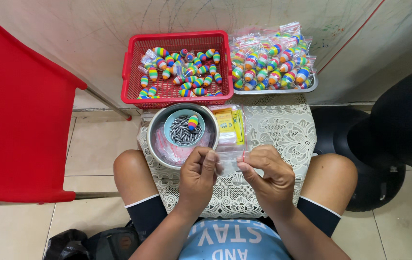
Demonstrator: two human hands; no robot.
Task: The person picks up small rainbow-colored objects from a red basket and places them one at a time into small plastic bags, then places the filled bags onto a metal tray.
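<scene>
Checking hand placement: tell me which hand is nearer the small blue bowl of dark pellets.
Left. The left hand sits just below the small blue bowl, by the steel bowl's near rim. The right hand is farther right, pinching a clear plastic bag.

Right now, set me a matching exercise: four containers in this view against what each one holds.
Things:
1. red basket
2. metal tray
3. small blue bowl
4. steel bowl

Contents:
A. bagged rainbow-striped floats
B. dark oval weights and one striped float
C. the blue bowl and clear plastic bags
D. loose rainbow-striped floats

Pairs: 1-D, 2-A, 3-B, 4-C
</scene>
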